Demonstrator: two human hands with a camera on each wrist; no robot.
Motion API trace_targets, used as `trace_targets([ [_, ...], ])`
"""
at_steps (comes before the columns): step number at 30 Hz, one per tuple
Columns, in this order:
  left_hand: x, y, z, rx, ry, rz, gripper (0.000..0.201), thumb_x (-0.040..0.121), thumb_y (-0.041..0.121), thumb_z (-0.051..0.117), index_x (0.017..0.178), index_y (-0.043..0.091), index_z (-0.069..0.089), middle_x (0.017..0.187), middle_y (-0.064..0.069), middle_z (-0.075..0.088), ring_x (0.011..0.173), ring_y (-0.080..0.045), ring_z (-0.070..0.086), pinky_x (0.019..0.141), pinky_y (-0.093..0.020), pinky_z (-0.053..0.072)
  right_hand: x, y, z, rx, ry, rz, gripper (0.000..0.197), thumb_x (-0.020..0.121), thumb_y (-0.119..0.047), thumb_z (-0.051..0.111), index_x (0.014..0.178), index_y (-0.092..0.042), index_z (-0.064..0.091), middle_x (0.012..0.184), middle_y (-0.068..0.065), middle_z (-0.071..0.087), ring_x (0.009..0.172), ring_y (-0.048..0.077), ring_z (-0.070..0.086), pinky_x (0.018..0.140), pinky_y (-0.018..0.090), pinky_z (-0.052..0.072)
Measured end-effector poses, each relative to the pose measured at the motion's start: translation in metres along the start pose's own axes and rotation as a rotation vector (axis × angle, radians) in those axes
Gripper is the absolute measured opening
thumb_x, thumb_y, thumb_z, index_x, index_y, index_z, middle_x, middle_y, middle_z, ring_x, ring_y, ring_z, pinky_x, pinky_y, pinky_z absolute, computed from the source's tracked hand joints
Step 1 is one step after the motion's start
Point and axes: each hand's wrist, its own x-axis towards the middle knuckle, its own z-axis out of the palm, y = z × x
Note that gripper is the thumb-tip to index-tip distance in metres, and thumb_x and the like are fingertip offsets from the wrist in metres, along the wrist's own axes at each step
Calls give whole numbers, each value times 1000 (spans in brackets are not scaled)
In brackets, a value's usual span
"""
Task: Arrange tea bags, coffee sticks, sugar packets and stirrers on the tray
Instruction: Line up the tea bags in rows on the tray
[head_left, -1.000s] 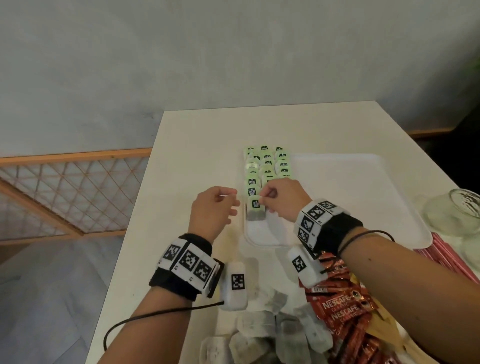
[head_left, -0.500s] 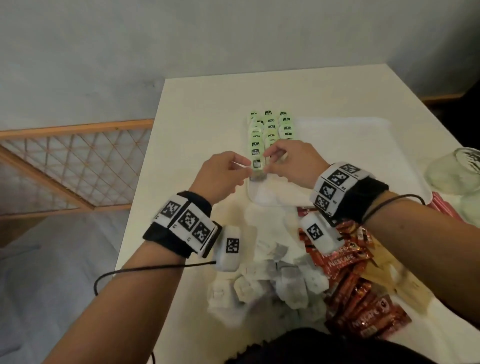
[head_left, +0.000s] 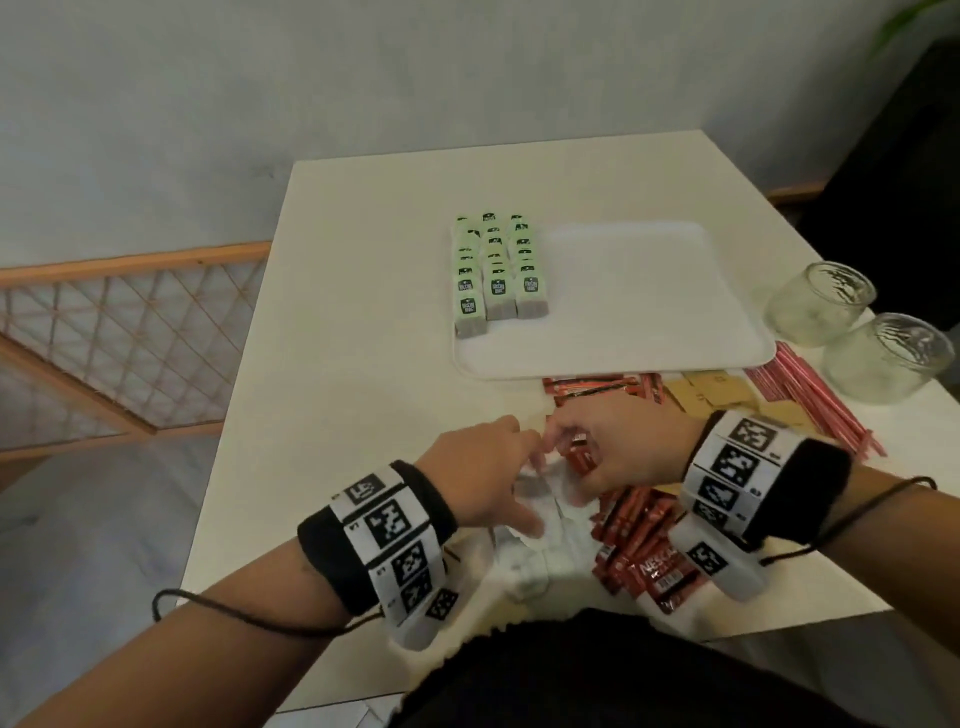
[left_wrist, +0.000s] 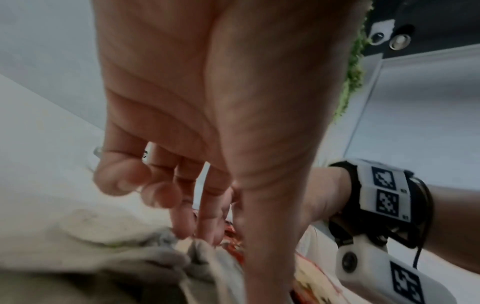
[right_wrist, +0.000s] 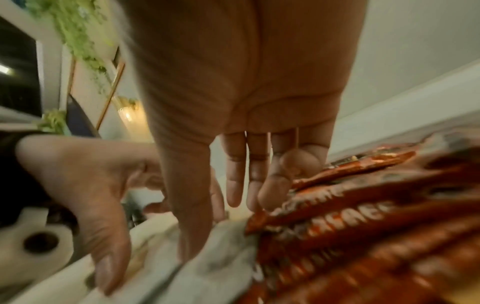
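Over the loose tea bags, my left hand and right hand are reaching, fingers loosely spread, tips touching the bags. Both hands are now off the tray, where they were earlier.

Tea bags on tray's left

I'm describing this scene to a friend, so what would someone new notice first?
Three neat rows of green-labelled tea bags fill the left end of the white tray. Nearer the person, both hands, left hand and right hand, reach into loose tea bags beside red coffee sticks.
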Motion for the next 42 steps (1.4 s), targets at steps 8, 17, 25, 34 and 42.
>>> trace_targets([
  [8,16,13,-8,134,-52,-73,46,77,43,75,113,17,60,103,0,64,92,-22,61,70,-31,45,0,5,12,-78,0,10,40,70,-40,81,100,-26,60,98,-12,50,90,10,51,80,27,44],
  [17,25,10,-27,27,-124,-73,24,85,30,64,101,16,52,90,0,52,85,-20,49,68,-28,37,-11,8,3,146,156,-94,22,75,-18,79,88,-20,61,68,-34,56,63,-8,51,58,10,37],
  [25,27,-11,-45,-262,55,-112,27,87,28,68,83,14,46,75,4,44,64,-10,42,53,-22,31,-12,17,-4,581,309,-36,21,73,-33,82,83,-25,66,64,7,59,56,13,49,56,28,43],
  [34,32,-29,-34,-1108,196,-180,24,91,5,65,108,-12,60,106,-25,69,89,-30,73,81,-42,60,2,20,-16,633,536,5,13,78,-20,79,85,-20,68,79,5,72,75,32,65,71,41,54],
  [42,51,-8,-33,-1569,334,-226,22,98,6,55,113,-9,59,104,-25,70,82,-29,75,67,-28,61,25,10,-30,454,882,7,15,82,-22,75,78,-15,63,72,-10,61,65,-3,51,60,9,37],
])
